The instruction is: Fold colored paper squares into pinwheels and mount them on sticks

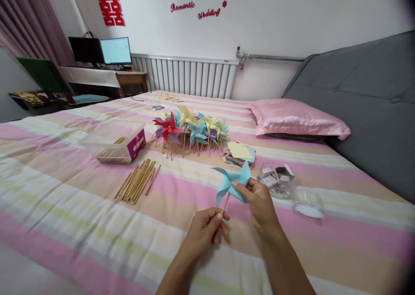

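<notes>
- Low centre of the frame: the left hand (207, 228) pinches the lower end of a thin wooden stick (225, 203) between its fingertips.
- The right hand (259, 200) is closed on the middle of a light blue paper pinwheel (231, 183) sitting at the stick's top.
- This pinwheel looks folded and on its stick, so it seems nearly finished.
- Centre: a cluster of finished pinwheels (191, 131) lies on the striped bed (65, 208).
- Left of centre: loose sticks (138, 180) beside a clear box (119, 146).
- Right of centre: a stack of coloured paper squares (240, 154), so more work appears to remain.
</notes>
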Available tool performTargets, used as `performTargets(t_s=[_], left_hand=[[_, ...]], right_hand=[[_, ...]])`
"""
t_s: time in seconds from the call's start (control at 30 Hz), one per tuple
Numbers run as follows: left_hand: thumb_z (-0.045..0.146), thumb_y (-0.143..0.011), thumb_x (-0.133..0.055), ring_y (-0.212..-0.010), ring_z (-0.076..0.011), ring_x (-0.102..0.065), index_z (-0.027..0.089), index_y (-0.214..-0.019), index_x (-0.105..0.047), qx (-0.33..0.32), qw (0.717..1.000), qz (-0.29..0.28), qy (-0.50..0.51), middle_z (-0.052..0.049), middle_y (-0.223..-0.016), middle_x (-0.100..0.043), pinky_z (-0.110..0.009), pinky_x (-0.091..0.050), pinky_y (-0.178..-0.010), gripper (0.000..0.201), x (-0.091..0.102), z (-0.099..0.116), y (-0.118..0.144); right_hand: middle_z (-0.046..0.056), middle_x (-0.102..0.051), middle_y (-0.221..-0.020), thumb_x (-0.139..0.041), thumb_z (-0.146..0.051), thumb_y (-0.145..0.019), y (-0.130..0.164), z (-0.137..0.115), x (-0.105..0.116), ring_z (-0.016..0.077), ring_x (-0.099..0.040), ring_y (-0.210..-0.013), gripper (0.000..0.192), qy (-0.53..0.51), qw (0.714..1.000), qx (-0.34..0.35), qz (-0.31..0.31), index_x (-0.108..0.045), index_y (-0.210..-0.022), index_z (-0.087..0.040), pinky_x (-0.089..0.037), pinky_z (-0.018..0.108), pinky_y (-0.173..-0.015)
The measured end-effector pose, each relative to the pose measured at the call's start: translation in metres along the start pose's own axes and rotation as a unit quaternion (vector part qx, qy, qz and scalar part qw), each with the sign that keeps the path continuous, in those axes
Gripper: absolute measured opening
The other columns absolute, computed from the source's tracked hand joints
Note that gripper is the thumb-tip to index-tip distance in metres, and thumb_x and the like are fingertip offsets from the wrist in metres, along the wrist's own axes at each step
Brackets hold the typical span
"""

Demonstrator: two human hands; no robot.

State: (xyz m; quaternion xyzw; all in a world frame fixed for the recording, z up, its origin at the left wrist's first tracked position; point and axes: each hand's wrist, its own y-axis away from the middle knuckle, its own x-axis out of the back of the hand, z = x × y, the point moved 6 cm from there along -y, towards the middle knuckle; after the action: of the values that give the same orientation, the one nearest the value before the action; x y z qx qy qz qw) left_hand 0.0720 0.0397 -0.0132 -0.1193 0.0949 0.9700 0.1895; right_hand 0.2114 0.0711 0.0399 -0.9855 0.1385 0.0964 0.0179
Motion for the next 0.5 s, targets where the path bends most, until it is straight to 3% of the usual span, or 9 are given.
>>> performTargets(t_s=[0.3,0.5], left_hand=[[0.045,-0.075,-0.062,-0.043,-0.0064,-0.048,0.011,-0.086,-0.064,-0.003,0.998,0.039,-0.042,-0.009,-0.074,-0.067,-0.02,-0.034,-0.044,0.035,0.0051,-0.0036,-0.0021],[0.038,-0.07,-0.068,-0.046,-0.0079,-0.045,0.01,-0.073,-0.068,-0.022,0.991,0.085,-0.1,-0.001,-0.055,-0.056,-0.02,-0.034,-0.045,0.028,0.0099,0.0033,-0.002]], right_hand=[[0.002,-0.07,-0.07,-0.074,-0.03,-0.06,-0.002,-0.0004,0.0044,0.0181,-0.063,-0.066,0.022,-0.019,0.999,0.012,0.025,-0.069,-0.077,-0.016,-0.05,0.03,-0.066],[0.002,-0.072,-0.077,-0.075,-0.033,-0.062,-0.0015,-0.0047,0.0033,0.0192,-0.065,-0.072,0.024,-0.02,0.999,0.025,0.025,-0.07,-0.08,-0.017,-0.05,0.031,-0.072]])
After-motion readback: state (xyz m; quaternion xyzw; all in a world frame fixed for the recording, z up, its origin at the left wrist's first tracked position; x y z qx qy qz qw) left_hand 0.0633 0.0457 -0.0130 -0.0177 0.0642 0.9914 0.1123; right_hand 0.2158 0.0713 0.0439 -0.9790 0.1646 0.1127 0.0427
